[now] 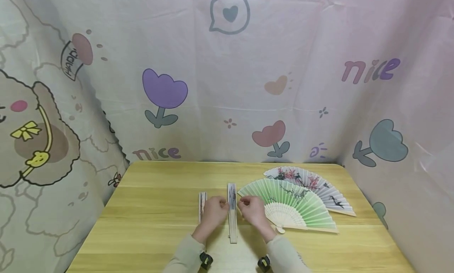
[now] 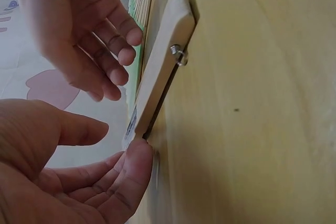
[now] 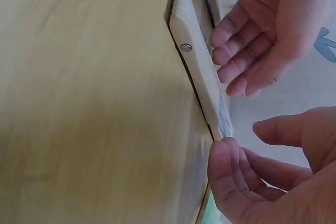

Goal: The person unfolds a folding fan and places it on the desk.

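My left grip and right grip are loosely curled, thumbs parted from fingers, with hold of nothing. One folded fan lies on the bench between them; I can't tell whether my fingertips touch it.

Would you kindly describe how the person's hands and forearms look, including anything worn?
The left hand and right hand wear no gloves. The left sleeve and right sleeve are pale beige, ending near the wrists. Small black devices show beside both sleeves.

Left grip, right grip apart, loosely curved
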`<state>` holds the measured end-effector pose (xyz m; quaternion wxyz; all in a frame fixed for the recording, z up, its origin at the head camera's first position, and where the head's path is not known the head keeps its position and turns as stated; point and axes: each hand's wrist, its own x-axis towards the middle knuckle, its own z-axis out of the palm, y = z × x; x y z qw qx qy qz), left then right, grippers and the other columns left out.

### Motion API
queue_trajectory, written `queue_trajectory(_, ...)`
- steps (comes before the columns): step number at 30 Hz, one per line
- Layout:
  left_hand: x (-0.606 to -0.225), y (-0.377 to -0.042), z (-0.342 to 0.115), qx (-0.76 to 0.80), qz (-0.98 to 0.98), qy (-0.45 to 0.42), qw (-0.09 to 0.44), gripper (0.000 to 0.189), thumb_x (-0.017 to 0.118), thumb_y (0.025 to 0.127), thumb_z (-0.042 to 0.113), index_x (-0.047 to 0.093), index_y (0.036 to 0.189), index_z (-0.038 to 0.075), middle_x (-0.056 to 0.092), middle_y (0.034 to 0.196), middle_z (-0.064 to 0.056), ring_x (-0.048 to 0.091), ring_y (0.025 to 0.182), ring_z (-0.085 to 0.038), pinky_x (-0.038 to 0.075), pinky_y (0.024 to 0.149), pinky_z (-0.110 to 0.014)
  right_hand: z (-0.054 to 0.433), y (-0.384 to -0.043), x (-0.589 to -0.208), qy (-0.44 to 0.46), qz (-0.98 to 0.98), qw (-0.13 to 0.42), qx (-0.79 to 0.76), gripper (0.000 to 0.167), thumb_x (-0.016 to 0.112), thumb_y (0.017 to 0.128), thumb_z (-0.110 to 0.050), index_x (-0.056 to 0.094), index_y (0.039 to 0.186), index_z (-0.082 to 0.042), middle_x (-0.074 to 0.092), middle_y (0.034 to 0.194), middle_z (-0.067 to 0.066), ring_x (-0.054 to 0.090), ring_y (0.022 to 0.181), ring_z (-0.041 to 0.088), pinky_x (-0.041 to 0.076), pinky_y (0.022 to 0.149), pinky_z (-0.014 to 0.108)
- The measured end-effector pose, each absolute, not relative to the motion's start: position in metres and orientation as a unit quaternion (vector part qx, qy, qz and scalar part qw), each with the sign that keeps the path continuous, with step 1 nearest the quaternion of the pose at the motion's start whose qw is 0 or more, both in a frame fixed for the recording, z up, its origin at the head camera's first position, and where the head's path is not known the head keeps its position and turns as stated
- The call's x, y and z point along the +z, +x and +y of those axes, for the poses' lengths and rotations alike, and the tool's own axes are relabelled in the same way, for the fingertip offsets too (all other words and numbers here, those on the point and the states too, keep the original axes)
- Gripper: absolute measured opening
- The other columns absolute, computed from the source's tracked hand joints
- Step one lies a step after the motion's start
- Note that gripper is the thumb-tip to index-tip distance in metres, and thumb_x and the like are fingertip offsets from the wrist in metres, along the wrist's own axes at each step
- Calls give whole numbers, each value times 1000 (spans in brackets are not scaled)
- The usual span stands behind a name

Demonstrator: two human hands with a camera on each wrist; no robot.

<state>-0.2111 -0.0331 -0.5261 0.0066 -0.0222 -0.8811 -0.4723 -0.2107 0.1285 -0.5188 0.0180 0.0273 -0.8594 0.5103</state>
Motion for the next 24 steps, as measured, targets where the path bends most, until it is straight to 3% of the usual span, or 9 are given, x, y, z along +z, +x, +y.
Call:
queue_trajectory(5, -531, -212, -31, -457, -889, -28, 16, 17, 72, 92, 5, 75, 103, -7, 77, 96, -21, 71, 78, -25, 67, 69, -38, 126, -212, -525, 29, -876, 24, 481, 26, 74, 89, -3, 74, 108, 14, 77, 94, 25, 67, 62, 14, 64, 58, 26)
queue_trajectory(9, -534, -211, -31, -454, -890, -30, 23, 11, 71, 89, 3, 76, 95, -5, 76, 86, -16, 66, 67, -17, 62, 59, -30, 125, -212, -530, 37, -885, 33, 462, 20, 76, 88, -5, 77, 101, 10, 79, 91, 22, 70, 71, 17, 65, 64, 28)
queue_trajectory(17, -537, -211, -29, -460, -887, -31, 24, 6, 70, 88, 0, 75, 86, -3, 72, 74, -11, 58, 58, -12, 53, 50, -23, 124, -211, -532, 53, -894, 35, 444, 11, 74, 88, -5, 81, 90, 3, 76, 74, 10, 55, 60, 8, 49, 52, 19)
queue_trajectory(24, -537, -213, -27, -461, -887, -27, 25, 5, 72, 88, -1, 76, 88, -4, 73, 75, -11, 59, 58, -12, 53, 49, -21, 122, -212, -532, 49, -893, 22, 447, 15, 74, 89, -6, 80, 96, 6, 79, 82, 15, 60, 64, 10, 55, 55, 21)
